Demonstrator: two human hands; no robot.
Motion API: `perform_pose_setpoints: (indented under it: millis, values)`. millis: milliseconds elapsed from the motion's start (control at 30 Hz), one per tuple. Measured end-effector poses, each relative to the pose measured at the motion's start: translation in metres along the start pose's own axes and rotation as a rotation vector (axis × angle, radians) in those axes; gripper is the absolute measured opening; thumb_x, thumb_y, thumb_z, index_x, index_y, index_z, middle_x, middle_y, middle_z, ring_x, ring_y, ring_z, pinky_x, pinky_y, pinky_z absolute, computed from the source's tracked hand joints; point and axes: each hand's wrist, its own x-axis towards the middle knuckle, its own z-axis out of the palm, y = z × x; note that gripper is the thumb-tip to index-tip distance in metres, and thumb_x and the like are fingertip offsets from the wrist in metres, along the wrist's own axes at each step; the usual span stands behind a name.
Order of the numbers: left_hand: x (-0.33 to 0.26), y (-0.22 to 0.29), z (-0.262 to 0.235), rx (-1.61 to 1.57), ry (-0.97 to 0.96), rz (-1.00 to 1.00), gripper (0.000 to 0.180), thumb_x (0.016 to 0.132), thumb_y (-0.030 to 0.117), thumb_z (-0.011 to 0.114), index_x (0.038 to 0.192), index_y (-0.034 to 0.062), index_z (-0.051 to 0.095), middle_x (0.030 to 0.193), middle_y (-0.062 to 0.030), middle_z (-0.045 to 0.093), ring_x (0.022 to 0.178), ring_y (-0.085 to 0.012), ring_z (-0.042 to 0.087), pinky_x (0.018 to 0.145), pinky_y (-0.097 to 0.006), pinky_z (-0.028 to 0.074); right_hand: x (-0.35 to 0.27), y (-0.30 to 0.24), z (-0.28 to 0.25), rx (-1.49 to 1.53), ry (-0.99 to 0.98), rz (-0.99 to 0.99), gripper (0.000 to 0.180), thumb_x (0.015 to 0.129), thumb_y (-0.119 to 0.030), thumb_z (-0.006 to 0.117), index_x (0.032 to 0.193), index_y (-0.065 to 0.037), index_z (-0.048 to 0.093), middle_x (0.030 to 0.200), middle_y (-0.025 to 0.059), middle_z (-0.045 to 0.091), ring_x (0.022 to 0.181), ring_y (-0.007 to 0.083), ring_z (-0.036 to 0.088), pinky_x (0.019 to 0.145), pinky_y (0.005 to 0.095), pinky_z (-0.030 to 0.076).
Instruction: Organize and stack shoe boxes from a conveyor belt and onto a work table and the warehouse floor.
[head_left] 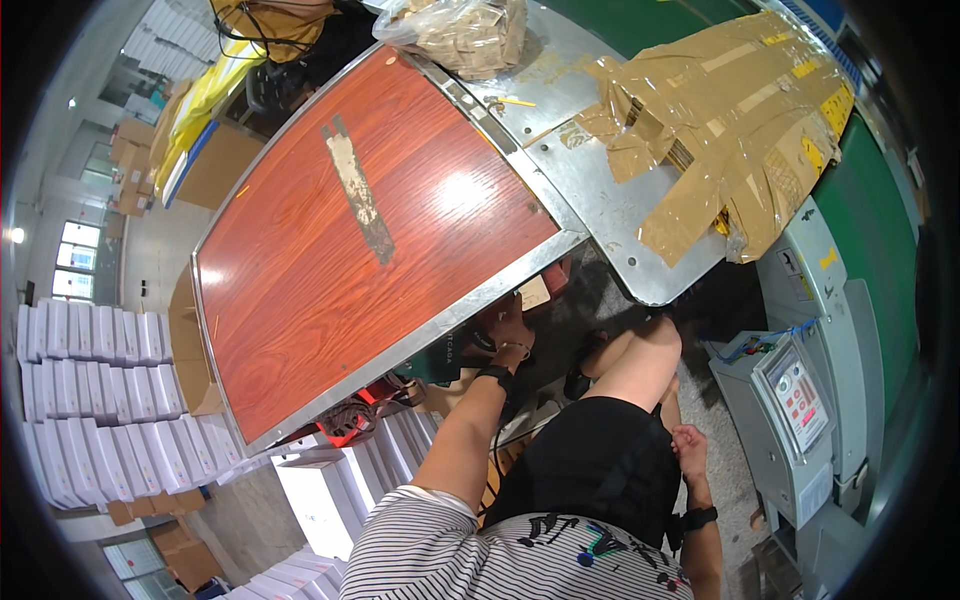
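Observation:
My left hand (508, 328) reaches under the near edge of a reddish wood-grain table (420, 200) with a metal rim. That rim hides its fingertips, so what it grips, if anything, does not show. Beside it are a dark green item (440, 362) with pale lettering and a cream-coloured piece (535, 292). My right hand (690, 448) hangs low beside my right thigh, fingers curled in, with nothing visible in them. Both wrists wear dark bands.
Flattened brown cardboard (730, 110) covered in tape lies on a metal plate at the right, next to a green conveyor belt (875, 240). A grey control box (780, 400) stands to the right. White boxes (110, 390) are stacked at left; a red holder (345, 420) sits under the table.

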Motion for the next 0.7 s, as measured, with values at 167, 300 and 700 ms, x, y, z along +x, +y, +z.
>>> perform_pose_setpoints:
  millis: [167, 300, 700]
  values:
    - [0.012, -0.008, -0.004, 0.005, 0.013, -0.020, 0.072, 0.066, 0.015, 0.057, 0.128, 0.0164, 0.022, 0.119, -0.0162, 0.041, 0.110, -0.0327, 0.038, 0.093, -0.041, 0.029, -0.001, -0.003, 0.004, 0.007, -0.008, 0.000, 0.008, 0.077, -0.007, 0.052, 0.084, -0.003, 0.053, 0.061, -0.0021, 0.051, 0.052, 0.0050, 0.044, 0.048, 0.0166, 0.035]
    - [0.031, -0.009, -0.014, 0.022, 0.062, 0.004, 0.072, 0.067, 0.015, 0.055, 0.129, 0.0166, 0.018, 0.122, -0.0174, 0.037, 0.112, -0.0333, 0.035, 0.094, -0.041, 0.028, 0.000, -0.001, 0.004, 0.012, -0.003, -0.006, 0.007, 0.077, -0.007, 0.052, 0.083, -0.004, 0.053, 0.061, -0.0022, 0.051, 0.051, 0.0051, 0.044, 0.047, 0.0167, 0.035]
    - [0.042, 0.006, -0.042, 0.026, -0.205, -0.025, 0.069, 0.074, 0.017, 0.049, 0.131, 0.0250, 0.010, 0.131, -0.0149, 0.024, 0.120, -0.0332, 0.023, 0.097, -0.040, 0.025, 0.003, 0.008, 0.000, 0.009, 0.015, -0.010, 0.007, 0.076, -0.007, 0.052, 0.083, -0.006, 0.055, 0.059, -0.0028, 0.051, 0.050, 0.0048, 0.045, 0.046, 0.0166, 0.035]
